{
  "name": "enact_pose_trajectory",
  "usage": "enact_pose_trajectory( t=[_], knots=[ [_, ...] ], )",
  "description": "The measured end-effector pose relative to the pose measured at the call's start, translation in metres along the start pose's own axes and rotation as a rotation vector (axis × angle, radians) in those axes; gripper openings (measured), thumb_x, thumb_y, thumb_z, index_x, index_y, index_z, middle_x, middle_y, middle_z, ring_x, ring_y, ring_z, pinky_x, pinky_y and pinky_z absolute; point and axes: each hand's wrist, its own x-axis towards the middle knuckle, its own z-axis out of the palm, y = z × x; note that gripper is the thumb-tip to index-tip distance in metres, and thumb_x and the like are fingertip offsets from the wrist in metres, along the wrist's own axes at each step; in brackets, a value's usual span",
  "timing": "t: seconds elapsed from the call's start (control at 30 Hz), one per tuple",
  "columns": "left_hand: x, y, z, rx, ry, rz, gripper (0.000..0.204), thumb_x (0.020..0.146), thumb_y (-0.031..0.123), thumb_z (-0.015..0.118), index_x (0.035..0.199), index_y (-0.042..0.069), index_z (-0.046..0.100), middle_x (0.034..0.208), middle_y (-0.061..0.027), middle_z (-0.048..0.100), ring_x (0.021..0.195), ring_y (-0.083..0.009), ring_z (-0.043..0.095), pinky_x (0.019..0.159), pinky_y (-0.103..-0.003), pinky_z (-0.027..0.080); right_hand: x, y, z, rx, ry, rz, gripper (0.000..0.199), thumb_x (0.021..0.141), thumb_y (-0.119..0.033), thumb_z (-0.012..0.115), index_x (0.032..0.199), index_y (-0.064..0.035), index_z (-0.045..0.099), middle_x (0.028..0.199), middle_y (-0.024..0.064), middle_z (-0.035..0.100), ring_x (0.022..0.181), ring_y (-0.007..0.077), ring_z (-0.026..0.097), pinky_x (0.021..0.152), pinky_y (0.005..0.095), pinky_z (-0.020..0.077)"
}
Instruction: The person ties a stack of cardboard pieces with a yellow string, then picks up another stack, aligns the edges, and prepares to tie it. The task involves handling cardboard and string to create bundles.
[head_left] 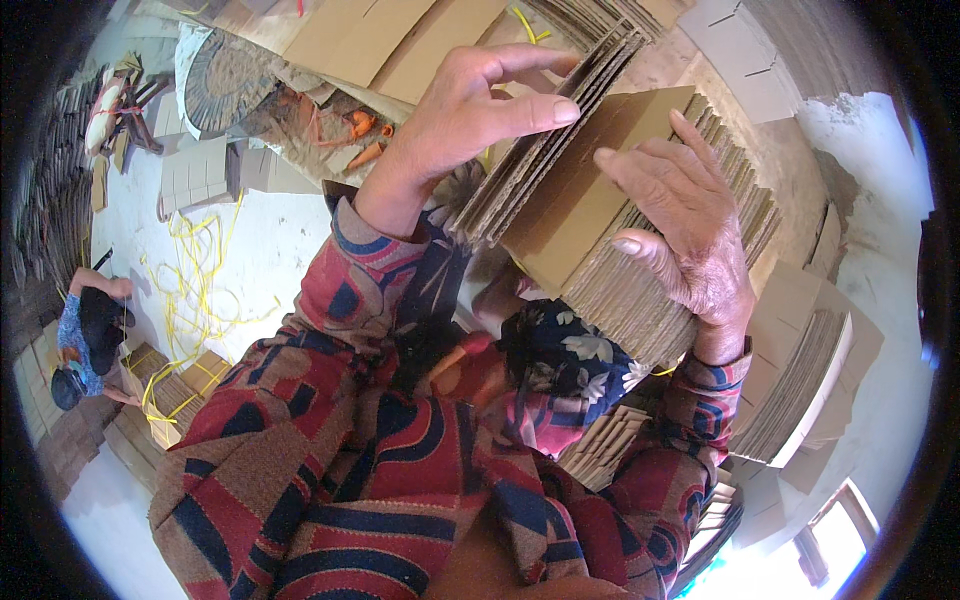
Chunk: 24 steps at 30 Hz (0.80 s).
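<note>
A thin bundle of brown corrugated cardboard sheets [535, 165] stands tilted on edge. My left hand [465, 115] grips it, with the thumb across the upper edges and the fingers partly hidden behind. To the right, a thicker stack of cardboard sheets [625, 285] leans with its layered edges facing up and one flat brown face turned toward the bundle. My right hand [690, 215] is over this stack, fingers apart and bent, thumb stretched out. It holds nothing; whether its palm touches the edges cannot be made out.
Flat cardboard [390, 40] lies beyond my left hand. Another stack of sheets [800, 390] stands at the right. Yellow strapping [205, 270] lies loose on the pale floor. At far left, another person [90, 340] bends by a strapped cardboard bundle [180, 390].
</note>
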Motion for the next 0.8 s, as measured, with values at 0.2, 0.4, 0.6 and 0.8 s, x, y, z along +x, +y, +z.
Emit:
enact_pose_trajectory(
  t=[0.2,0.4,0.6,0.8],
  knots=[
    [-0.001,0.003,0.001,-0.043,0.004,-0.023,0.055,0.081,0.026,0.069,0.122,-0.008,0.055,0.107,-0.013,0.064,0.093,-0.0143,0.061,0.084,-0.027,0.048,0.004,-0.003,-0.004,-0.013,-0.048,0.01,0.07,0.083,-0.061,0.045,0.127,-0.0083,0.056,0.1,0.0099,0.062,0.095,0.0303,0.056,0.103,0.0525,0.0332],
    [0.001,0.002,0.002,-0.02,-0.003,0.008,0.048,0.083,0.021,0.065,0.121,-0.008,0.056,0.103,-0.0126,0.066,0.089,-0.0132,0.062,0.081,-0.026,0.049,0.01,-0.007,-0.004,-0.047,-0.05,0.009,0.074,0.082,-0.065,0.041,0.132,-0.0111,0.054,0.09,0.0084,0.058,0.087,0.0289,0.054,0.099,0.0516,0.0347],
    [0.003,0.001,0.005,-0.034,-0.024,0.033,0.044,0.085,0.017,0.062,0.12,-0.008,0.057,0.102,-0.0118,0.066,0.087,-0.0123,0.062,0.078,-0.025,0.05,0.01,-0.005,-0.004,-0.089,-0.075,-0.01,0.073,0.083,-0.065,0.04,0.132,-0.0128,0.055,0.089,0.0084,0.057,0.086,0.0283,0.053,0.097,0.051,0.0347],
    [0.004,-0.001,0.002,-0.056,-0.03,0.042,0.044,0.085,0.017,0.063,0.12,-0.008,0.056,0.102,-0.0121,0.066,0.087,-0.0126,0.063,0.078,-0.025,0.05,0.009,-0.004,-0.005,-0.069,-0.083,-0.013,0.07,0.083,-0.063,0.043,0.13,-0.0127,0.056,0.089,0.0078,0.057,0.088,0.0279,0.053,0.097,0.0511,0.0345]
  ],
)
